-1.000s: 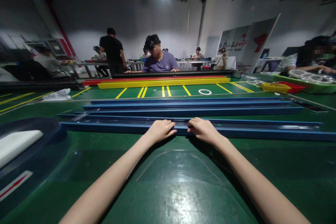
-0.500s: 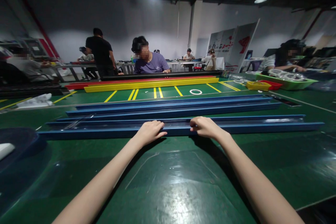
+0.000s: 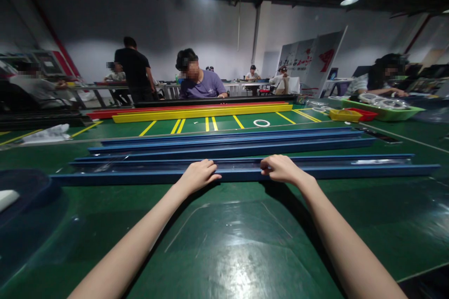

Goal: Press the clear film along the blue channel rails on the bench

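Display panel (image 3: pixel 303 74), beyond the bench's (image 3: pixel 228 233) far edge, toward the right: dark and red lettering (image 3: pixel 304 58), red emblem (image 3: pixel 327 60); I cannot read the lettering. Purple shirt (image 3: pixel 200 88), far edge: small white cross-like mark (image 3: pixel 210 90).

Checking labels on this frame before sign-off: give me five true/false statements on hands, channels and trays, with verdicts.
1. The left hand and right hand are both at the nearest blue channel. True.
2. The hands touch each other. False: a gap separates them.
3. The white ring lies on the green table. True.
4. The yellow channel is closest to the hands. False: it lies beyond the blue ones.
5. The red tray is left of the yellow tray. False: it's right.
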`<state>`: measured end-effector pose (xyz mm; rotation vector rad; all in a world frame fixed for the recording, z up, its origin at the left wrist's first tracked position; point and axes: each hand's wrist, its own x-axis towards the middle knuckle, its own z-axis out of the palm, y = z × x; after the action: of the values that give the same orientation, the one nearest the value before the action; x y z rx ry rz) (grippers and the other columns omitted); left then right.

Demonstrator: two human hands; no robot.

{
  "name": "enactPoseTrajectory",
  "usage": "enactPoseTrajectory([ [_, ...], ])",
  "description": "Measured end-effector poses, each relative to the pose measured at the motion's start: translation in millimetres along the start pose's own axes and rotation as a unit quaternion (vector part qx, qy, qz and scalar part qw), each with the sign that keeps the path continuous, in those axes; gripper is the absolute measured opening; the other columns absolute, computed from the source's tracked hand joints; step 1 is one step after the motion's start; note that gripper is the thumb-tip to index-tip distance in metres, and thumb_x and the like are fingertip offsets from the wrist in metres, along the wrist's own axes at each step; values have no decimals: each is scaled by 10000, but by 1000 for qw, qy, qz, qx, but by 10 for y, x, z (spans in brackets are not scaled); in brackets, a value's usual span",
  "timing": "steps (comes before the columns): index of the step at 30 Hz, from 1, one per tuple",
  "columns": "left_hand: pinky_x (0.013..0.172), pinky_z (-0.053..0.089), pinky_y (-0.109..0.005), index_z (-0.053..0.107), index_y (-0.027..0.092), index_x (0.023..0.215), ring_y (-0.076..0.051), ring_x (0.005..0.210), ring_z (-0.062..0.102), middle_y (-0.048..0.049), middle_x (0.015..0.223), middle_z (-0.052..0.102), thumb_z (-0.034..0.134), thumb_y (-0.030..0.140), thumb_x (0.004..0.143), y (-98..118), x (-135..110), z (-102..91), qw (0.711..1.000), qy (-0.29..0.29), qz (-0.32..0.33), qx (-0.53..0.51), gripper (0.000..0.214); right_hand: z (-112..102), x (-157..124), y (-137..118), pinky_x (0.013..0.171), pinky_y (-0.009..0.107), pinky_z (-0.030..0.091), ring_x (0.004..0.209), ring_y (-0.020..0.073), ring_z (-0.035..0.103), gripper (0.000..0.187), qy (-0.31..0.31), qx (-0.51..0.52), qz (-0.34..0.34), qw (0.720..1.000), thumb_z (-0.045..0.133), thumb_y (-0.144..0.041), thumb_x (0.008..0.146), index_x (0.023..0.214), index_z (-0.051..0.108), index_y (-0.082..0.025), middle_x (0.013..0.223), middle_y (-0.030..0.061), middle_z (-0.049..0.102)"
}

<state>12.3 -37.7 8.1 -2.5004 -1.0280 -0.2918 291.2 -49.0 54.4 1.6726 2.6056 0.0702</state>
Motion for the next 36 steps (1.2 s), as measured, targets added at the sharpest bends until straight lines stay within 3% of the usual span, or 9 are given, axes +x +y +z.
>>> enactPoseTrajectory([
  [9, 599, 379, -229, 531, 162, 757, -143, 744, 510, -33, 778, 547, 292, 443, 878, -3, -1, 33, 1000, 14, 1, -14, 388, -1, -5, -12, 522, 226, 280, 736, 183, 576, 236, -3, 15, 17, 1000, 437, -322, 734, 842, 616, -213, 819, 59, 651],
  [12, 605, 381, -234, 530, 157, 753, -145, 742, 509, -37, 776, 545, 287, 441, 879, 3, -5, 36, 1000, 16, 0, -19, 395, 18, 12, -15, 546, 225, 309, 724, 176, 570, 317, -5, 65, 19, 998, 415, -454, 760, 834, 598, -205, 821, 56, 644],
  [16, 611, 382, -238, 530, 155, 762, -150, 750, 511, -42, 786, 548, 285, 439, 881, 16, -10, 18, 1000, 13, -3, -26, 393, 85, 56, -66, 583, 238, 330, 718, 175, 551, 408, 38, 93, 4, 995, 408, -558, 744, 822, 571, -193, 804, 57, 624],
  [26, 610, 384, -234, 544, 150, 764, -152, 750, 519, -46, 773, 553, 308, 433, 876, 26, 0, -9, 999, 1, -14, -47, 385, 224, 136, -246, 630, 231, 344, 741, 139, 488, 203, 127, 143, -102, 976, 436, -352, 787, 844, 528, -180, 824, 40, 556],
  [36, 601, 374, -222, 557, 151, 725, -139, 714, 542, -30, 725, 573, 320, 441, 872, 30, 2, -32, 997, -14, -30, -68, 402, 225, 154, -293, 631, 225, 340, 738, 137, 501, 142, 105, 153, -88, 979, 463, -269, 773, 837, 551, -177, 835, 46, 579],
])
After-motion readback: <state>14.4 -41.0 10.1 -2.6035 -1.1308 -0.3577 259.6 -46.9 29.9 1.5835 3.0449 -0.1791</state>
